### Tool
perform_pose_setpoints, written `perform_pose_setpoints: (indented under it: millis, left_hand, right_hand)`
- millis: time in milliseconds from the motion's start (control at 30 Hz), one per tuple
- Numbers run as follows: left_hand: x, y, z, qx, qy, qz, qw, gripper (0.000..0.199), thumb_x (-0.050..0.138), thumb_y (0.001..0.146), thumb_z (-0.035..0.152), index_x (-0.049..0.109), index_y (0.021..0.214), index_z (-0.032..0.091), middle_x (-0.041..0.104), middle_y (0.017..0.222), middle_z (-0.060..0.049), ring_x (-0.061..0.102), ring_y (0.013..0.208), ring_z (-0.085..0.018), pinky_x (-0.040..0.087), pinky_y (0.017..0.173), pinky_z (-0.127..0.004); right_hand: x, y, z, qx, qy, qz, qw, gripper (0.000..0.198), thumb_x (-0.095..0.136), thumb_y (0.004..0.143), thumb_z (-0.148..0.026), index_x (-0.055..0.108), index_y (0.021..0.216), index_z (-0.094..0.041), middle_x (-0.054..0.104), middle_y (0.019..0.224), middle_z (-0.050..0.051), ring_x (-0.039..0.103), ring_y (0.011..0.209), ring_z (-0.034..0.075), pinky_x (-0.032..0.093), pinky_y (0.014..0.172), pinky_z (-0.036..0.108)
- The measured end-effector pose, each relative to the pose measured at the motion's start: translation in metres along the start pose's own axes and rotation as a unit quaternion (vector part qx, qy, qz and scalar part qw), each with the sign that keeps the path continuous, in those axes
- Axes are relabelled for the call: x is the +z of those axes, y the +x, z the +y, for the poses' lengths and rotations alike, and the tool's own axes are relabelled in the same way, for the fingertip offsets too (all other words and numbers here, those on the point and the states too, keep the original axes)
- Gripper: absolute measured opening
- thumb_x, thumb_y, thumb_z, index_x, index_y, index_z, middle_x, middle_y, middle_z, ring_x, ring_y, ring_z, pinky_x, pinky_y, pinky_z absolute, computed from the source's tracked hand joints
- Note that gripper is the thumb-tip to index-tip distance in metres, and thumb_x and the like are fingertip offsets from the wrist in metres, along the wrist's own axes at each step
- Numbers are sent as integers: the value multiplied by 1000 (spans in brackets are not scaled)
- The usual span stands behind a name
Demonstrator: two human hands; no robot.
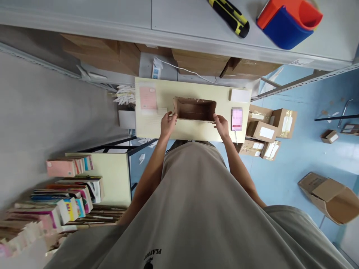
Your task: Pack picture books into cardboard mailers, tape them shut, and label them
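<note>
A small brown cardboard box with its top side gaping toward me is held over the pale yellow table. My left hand grips its left end, thumb near the rim. At the opposite end, my right hand pinches the right corner. The inside shows bare cardboard. To the left lies a pink booklet. Right of the box are a phone with a lit pink screen and a white rectangular item.
Above, a grey shelf carries a yellow-black utility knife and a red-blue tape dispenser. Stacked cardboard boxes stand right of the table. Books fill the lower left. An opened carton lies on the blue floor.
</note>
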State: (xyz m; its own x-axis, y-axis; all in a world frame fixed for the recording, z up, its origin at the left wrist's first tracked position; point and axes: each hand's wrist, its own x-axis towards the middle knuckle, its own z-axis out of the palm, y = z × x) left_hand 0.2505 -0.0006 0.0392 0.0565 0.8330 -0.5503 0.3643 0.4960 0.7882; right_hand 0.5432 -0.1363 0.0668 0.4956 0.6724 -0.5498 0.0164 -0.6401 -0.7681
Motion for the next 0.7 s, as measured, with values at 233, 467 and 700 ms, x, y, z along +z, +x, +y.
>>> perform_pose_setpoints:
  millis: [233, 467, 700]
  left_hand:
    - [-7, 4, -3, -75, -101, 11, 992, 55, 85, 95, 72, 73, 113, 22, 81, 109, -9, 87, 93, -23, 65, 80, -29]
    - [-25, -1, -15, -9, -96, -59, 994, 74, 92, 90, 77, 75, 139, 23, 88, 130, -16, 87, 119, -33, 70, 99, -43]
    - [-95, 40, -28, 58, -44, 50, 996, 64, 95, 95, 65, 80, 139, 21, 81, 150, -19, 75, 149, -41, 64, 125, -52]
  right_hand:
    - [0, 4, 3, 49, 53, 25, 997, 76, 48, 109, -95, 73, 112, -23, 85, 126, 15, 89, 110, 31, 74, 91, 42]
    - [-4, -8, -10, -43, -39, 89, 994, 85, 56, 102, -99, 77, 132, -22, 81, 140, 22, 78, 135, 40, 69, 113, 57]
    - [56, -55, -95, -227, -85, 144, 959, 58, 61, 116, -77, 79, 141, -28, 71, 144, 17, 74, 140, 37, 65, 122, 61]
